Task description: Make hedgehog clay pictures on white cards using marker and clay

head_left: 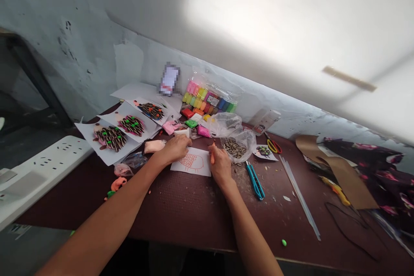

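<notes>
A small white sheet of paper (196, 166) with an orange outline drawing of a rounded animal lies on the dark red table. My left hand (174, 148) rests on its upper left corner, fingers bent and pressed together. At the paper's right edge my right hand (223, 166) is closed round an orange pen (212, 155), which stands nearly upright. Just beyond my left hand lies a white packet (183, 133). A clear bag of striped sunflower seeds (234, 148) sits past my right hand. Teal scissors or a cutter (255, 181) lie to its right.
Finished seed hedgehogs on paper (111, 138) lie at the left, near a white power strip (45, 170). Coloured clay packs (210, 100) and a phone (169, 79) lean by the wall. Yellow-red scissors (274, 145), glue sticks (300, 198) and a yellow glue gun (336, 190) are right.
</notes>
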The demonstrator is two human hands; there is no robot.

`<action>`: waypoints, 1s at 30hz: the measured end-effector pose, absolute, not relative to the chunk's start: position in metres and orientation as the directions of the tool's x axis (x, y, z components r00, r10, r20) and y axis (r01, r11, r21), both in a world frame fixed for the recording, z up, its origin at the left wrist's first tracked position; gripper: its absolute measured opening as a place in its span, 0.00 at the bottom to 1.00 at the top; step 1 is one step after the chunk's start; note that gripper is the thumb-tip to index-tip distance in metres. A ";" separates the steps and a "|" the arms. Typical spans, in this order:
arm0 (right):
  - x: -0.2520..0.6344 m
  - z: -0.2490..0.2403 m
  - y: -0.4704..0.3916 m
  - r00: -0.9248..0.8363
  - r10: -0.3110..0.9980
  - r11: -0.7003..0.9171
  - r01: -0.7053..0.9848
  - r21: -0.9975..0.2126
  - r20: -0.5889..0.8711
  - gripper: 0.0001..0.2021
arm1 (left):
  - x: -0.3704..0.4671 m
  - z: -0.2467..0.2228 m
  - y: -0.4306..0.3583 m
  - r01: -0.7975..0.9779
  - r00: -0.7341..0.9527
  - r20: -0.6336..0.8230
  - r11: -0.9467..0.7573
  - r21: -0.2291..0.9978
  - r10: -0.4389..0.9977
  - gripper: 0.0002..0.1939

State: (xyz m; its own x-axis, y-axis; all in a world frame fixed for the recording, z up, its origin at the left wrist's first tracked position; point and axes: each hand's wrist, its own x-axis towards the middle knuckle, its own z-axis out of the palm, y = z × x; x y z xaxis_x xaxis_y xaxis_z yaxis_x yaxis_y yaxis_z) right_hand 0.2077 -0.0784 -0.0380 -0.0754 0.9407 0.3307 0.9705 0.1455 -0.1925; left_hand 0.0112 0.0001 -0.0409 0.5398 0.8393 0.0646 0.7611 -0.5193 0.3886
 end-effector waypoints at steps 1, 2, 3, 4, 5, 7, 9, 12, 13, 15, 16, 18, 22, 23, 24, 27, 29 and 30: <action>0.207 -0.039 -0.079 -0.064 0.940 0.136 0.971 -0.196 0.334 0.18 | 0.011 -0.041 0.000 0.764 0.536 0.062 -0.515 0.389 0.842 0.17; 0.206 -0.039 -0.079 -0.054 0.940 0.128 0.971 -0.200 0.337 0.17 | 0.011 -0.041 0.000 0.764 0.535 0.067 -0.516 0.388 0.842 0.16; 0.206 -0.039 -0.079 -0.048 0.941 0.121 0.972 -0.202 0.336 0.17 | 0.011 -0.040 0.000 0.767 0.530 0.071 -0.513 0.386 0.845 0.15; 0.206 -0.040 -0.079 -0.040 0.942 0.114 0.972 -0.205 0.334 0.17 | 0.011 -0.040 0.000 0.769 0.527 0.073 -0.511 0.384 0.847 0.14; 0.205 -0.040 -0.079 -0.035 0.944 0.108 0.973 -0.206 0.329 0.16 | 0.011 -0.039 0.000 0.767 0.529 0.076 -0.515 0.383 0.845 0.14; 0.206 -0.040 -0.080 -0.033 0.947 0.104 0.972 -0.209 0.318 0.16 | 0.011 -0.039 0.000 0.756 0.541 0.094 -0.532 0.380 0.836 0.13; 0.207 -0.041 -0.081 -0.034 0.948 0.106 0.971 -0.214 0.316 0.17 | 0.011 -0.039 0.001 0.746 0.552 0.112 -0.549 0.378 0.826 0.13; 0.208 -0.041 -0.082 -0.028 0.946 0.108 0.967 -0.231 0.323 0.20 | 0.011 -0.041 0.003 0.744 0.544 0.130 -0.548 0.381 0.829 0.14; 0.208 -0.041 -0.082 -0.027 0.946 0.108 0.966 -0.235 0.324 0.21 | 0.012 -0.042 0.003 0.746 0.538 0.136 -0.545 0.384 0.832 0.14; 0.208 -0.041 -0.081 -0.037 0.946 0.118 0.964 -0.236 0.322 0.21 | 0.013 -0.043 0.004 0.750 0.530 0.143 -0.541 0.382 0.836 0.15; 0.209 -0.041 -0.080 -0.046 0.945 0.127 0.964 -0.236 0.322 0.21 | 0.013 -0.044 0.004 0.752 0.529 0.143 -0.541 0.377 0.836 0.15; 0.209 -0.041 -0.079 -0.067 0.942 0.150 0.961 -0.234 0.329 0.21 | 0.014 -0.045 0.004 0.756 0.535 0.135 -0.544 0.364 0.834 0.15; 0.211 -0.044 -0.077 -0.070 0.938 0.154 0.961 -0.228 0.340 0.20 | 0.015 -0.045 0.003 0.748 0.558 0.131 -0.565 0.348 0.820 0.14; 0.211 -0.045 -0.077 -0.064 0.936 0.150 0.962 -0.227 0.346 0.19 | 0.015 -0.045 0.003 0.747 0.561 0.134 -0.569 0.345 0.817 0.14; 0.212 -0.046 -0.077 -0.060 0.934 0.148 0.962 -0.228 0.353 0.19 | 0.016 -0.045 0.003 0.747 0.562 0.136 -0.571 0.341 0.816 0.14; 0.213 -0.049 -0.076 -0.058 0.927 0.157 0.958 -0.241 0.371 0.19 | 0.016 -0.045 0.001 0.751 0.558 0.140 -0.569 0.336 0.818 0.14; 0.214 -0.050 -0.076 -0.063 0.925 0.167 0.954 -0.250 0.376 0.19 | 0.017 -0.044 0.000 0.752 0.553 0.144 -0.566 0.338 0.821 0.14; 0.214 -0.051 -0.075 -0.065 0.923 0.170 0.953 -0.251 0.378 0.20 | 0.017 -0.044 0.000 0.752 0.550 0.148 -0.565 0.340 0.822 0.14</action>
